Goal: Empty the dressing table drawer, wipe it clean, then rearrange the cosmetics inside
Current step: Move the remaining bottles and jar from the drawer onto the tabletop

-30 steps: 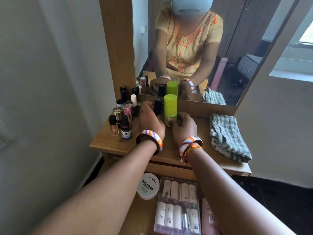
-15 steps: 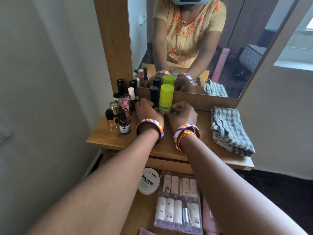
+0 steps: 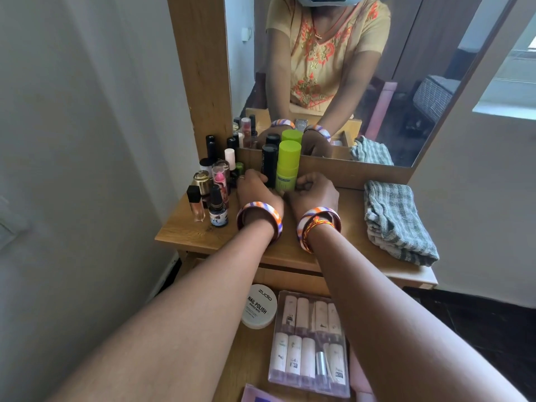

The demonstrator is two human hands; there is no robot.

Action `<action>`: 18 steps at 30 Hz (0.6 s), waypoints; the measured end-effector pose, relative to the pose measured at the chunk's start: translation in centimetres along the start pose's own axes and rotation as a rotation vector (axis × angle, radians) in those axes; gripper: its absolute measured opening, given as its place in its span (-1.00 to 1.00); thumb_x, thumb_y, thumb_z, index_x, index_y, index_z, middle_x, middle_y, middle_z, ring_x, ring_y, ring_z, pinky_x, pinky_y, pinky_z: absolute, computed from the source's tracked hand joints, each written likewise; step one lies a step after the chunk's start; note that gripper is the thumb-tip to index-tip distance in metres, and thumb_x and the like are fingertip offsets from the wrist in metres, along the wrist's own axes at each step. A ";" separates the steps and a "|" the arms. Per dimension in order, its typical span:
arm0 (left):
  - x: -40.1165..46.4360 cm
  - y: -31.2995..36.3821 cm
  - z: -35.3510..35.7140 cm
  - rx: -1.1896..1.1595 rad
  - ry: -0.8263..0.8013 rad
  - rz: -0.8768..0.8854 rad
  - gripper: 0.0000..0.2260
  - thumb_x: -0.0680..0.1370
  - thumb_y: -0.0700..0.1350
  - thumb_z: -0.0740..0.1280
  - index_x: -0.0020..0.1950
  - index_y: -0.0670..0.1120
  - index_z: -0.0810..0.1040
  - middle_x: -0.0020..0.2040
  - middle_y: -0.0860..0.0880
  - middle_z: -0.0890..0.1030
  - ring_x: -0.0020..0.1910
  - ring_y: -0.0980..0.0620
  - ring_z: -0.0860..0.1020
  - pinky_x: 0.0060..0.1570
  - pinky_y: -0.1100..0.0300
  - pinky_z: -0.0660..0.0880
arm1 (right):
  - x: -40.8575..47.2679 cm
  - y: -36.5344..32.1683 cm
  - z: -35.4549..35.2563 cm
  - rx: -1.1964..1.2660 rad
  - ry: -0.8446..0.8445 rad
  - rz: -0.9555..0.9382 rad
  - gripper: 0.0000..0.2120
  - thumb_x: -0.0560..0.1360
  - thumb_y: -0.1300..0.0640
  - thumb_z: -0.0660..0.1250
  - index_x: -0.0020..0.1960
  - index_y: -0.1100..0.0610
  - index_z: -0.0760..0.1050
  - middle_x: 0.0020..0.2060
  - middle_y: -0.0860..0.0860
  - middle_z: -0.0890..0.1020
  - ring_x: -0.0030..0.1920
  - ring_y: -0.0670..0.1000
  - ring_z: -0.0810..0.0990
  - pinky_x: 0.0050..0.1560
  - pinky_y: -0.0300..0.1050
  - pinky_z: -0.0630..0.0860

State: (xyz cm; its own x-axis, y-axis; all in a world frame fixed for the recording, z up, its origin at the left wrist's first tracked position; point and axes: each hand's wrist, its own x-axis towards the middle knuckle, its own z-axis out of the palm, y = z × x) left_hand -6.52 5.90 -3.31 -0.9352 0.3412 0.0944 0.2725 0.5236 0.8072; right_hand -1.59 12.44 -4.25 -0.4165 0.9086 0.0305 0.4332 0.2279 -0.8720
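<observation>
Crowding the left hand (image 3: 255, 188): small bottles (image 3: 211, 190); its grip and the right hand's (image 3: 314, 192) curl around the green tube (image 3: 287, 166).

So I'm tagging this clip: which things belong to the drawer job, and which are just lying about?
Job:
green stick
black tube
bottles
wipes tub
boxed set
drawer
folded cloth

Lying about:
mirror
bangles

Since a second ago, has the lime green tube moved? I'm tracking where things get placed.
Yes: the lime green tube went slightly back, toward the mirror's wooden base rail.
</observation>
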 end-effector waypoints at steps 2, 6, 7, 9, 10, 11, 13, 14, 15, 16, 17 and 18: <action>-0.3 0.0 -0.2 0.014 -0.016 0.009 -0.71 0.50 -0.29 0.28 0.22 -0.18 0.45 0.27 -0.17 0.45 0.27 -0.11 0.44 0.18 0.17 0.38 | -0.3 0.2 -0.3 0.013 -0.004 0.000 -0.74 0.33 0.13 0.49 0.00 0.11 0.56 0.00 0.06 0.65 0.05 0.08 0.60 0.09 -0.05 0.55; -1.7 -0.4 -0.9 0.100 -0.083 0.072 -0.62 0.49 -0.29 0.29 0.30 -0.17 0.40 0.32 -0.16 0.42 0.30 -0.12 0.41 0.23 0.12 0.39 | -1.4 0.5 -1.2 0.006 -0.019 -0.012 -0.67 0.33 0.17 0.50 0.06 0.14 0.56 0.05 0.07 0.64 0.10 0.04 0.58 0.10 -0.15 0.50; -2.2 -0.5 -1.1 0.117 -0.093 0.090 -0.62 0.49 -0.29 0.29 0.31 -0.17 0.39 0.32 -0.16 0.42 0.30 -0.12 0.42 0.22 0.12 0.39 | -1.8 0.6 -1.4 0.004 -0.023 -0.018 -0.67 0.33 0.19 0.50 0.07 0.15 0.56 0.06 0.08 0.63 0.11 0.04 0.58 0.13 -0.14 0.50; -3.5 -0.9 -1.5 0.145 -0.104 0.116 -0.62 0.50 -0.29 0.28 0.32 -0.16 0.39 0.30 -0.15 0.43 0.26 -0.10 0.44 0.17 0.15 0.40 | -2.8 0.8 -1.6 0.001 -0.022 -0.036 -0.67 0.34 0.22 0.48 0.09 0.15 0.56 0.07 0.09 0.63 0.12 0.06 0.58 0.16 -0.13 0.51; -4.1 -1.1 -1.7 0.152 -0.103 0.131 -0.62 0.50 -0.30 0.28 0.31 -0.16 0.39 0.29 -0.15 0.43 0.24 -0.10 0.45 0.14 0.16 0.41 | -3.4 1.0 -1.7 -0.015 -0.022 -0.053 -0.68 0.35 0.23 0.46 0.10 0.15 0.56 0.08 0.09 0.63 0.12 0.07 0.58 0.14 -0.16 0.50; -4.8 -1.4 -1.8 0.155 -0.098 0.153 -0.62 0.50 -0.31 0.28 0.31 -0.16 0.40 0.29 -0.15 0.44 0.23 -0.10 0.46 0.13 0.17 0.41 | -4.0 1.1 -1.7 -0.042 -0.026 -0.073 -0.69 0.37 0.24 0.44 0.11 0.14 0.56 0.07 0.09 0.63 0.11 0.07 0.59 0.09 -0.19 0.48; -6.2 -2.1 -2.2 0.160 -0.091 0.216 -0.65 0.50 -0.32 0.28 0.28 -0.17 0.43 0.30 -0.14 0.44 0.24 -0.09 0.47 0.14 0.19 0.41 | -5.2 1.4 -2.0 -0.108 -0.042 -0.107 -0.74 0.41 0.25 0.39 0.10 0.15 0.55 0.05 0.09 0.64 0.07 0.07 0.59 -0.04 -0.27 0.42; -6.8 -2.5 -2.3 0.160 -0.092 0.251 -0.68 0.51 -0.31 0.28 0.26 -0.18 0.46 0.29 -0.14 0.45 0.23 -0.09 0.47 0.13 0.19 0.41 | -5.8 1.5 -2.2 -0.137 -0.051 -0.117 -0.77 0.43 0.25 0.36 0.08 0.14 0.56 0.04 0.09 0.64 0.05 0.07 0.59 -0.08 -0.28 0.40; -7.5 -2.9 -2.3 0.155 -0.094 0.283 -0.72 0.51 -0.30 0.27 0.23 -0.19 0.48 0.27 -0.15 0.46 0.22 -0.10 0.47 0.13 0.18 0.41 | -6.3 1.6 -2.4 -0.165 -0.058 -0.130 -0.78 0.43 0.25 0.34 0.07 0.14 0.57 0.03 0.09 0.65 0.04 0.08 0.60 -0.09 -0.28 0.40; -8.1 -3.3 -2.4 0.145 -0.096 0.307 -0.74 0.52 -0.30 0.25 0.20 -0.20 0.50 0.26 -0.15 0.47 0.22 -0.11 0.47 0.13 0.17 0.41 | -6.9 1.7 -2.6 -0.191 -0.062 -0.153 -0.79 0.44 0.26 0.31 0.05 0.14 0.58 0.02 0.10 0.66 0.04 0.09 0.60 -0.08 -0.26 0.42; -8.7 -3.7 -2.5 0.132 -0.092 0.324 -0.76 0.51 -0.31 0.24 0.17 -0.21 0.52 0.24 -0.16 0.47 0.21 -0.11 0.46 0.13 0.17 0.40 | -7.4 1.9 -2.8 -0.212 -0.063 -0.179 -0.80 0.45 0.27 0.28 0.03 0.14 0.60 0.00 0.10 0.67 0.04 0.10 0.60 -0.06 -0.24 0.44; -9.4 -4.1 -2.6 0.118 -0.082 0.338 -0.77 0.51 -0.32 0.23 0.15 -0.23 0.53 0.23 -0.17 0.47 0.22 -0.11 0.46 0.13 0.18 0.39 | -8.0 2.2 -3.1 -0.224 -0.062 -0.204 -0.80 0.45 0.27 0.27 0.01 0.15 0.62 -0.02 0.10 0.67 0.03 0.10 0.61 -0.05 -0.23 0.45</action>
State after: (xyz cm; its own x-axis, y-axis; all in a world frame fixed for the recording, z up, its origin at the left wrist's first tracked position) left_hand 0.56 -1.44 -5.96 -0.7680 0.5693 0.2935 0.5917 0.4553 0.6652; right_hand 5.16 6.75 -4.85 -0.5583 0.8145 0.1578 0.4981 0.4812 -0.7213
